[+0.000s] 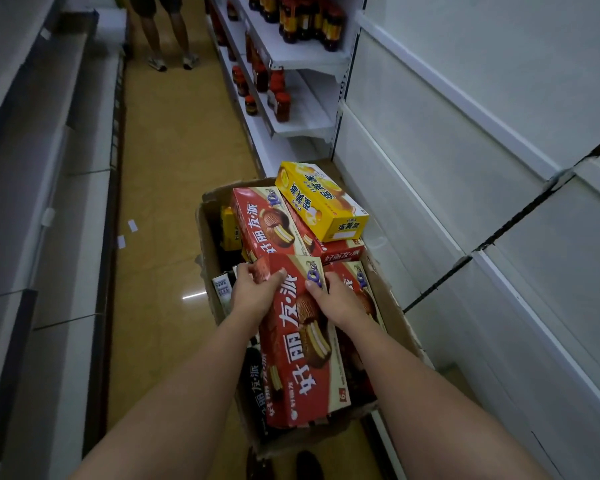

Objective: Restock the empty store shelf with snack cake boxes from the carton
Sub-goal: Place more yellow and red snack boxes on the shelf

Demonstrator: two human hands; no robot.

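A brown cardboard carton (397,306) stands on the floor, full of snack cake boxes. On top lies a long red box (300,358) with a chocolate pie picture. My left hand (257,292) grips its far left corner, thumb on the top face. My right hand (336,299) holds its far right edge, fingers curled over the side. More red boxes (267,223) lie behind and beside it. A yellow box (321,200) rests on the pile at the far end. White empty shelves (499,209) run along the right.
Shelves with dark red-capped jars (279,95) stand further down the right side. Grey empty shelving (49,202) lines the left. A person's legs (168,32) stand at the far end of the tan-floored aisle. Small paper scraps (127,233) lie on the floor.
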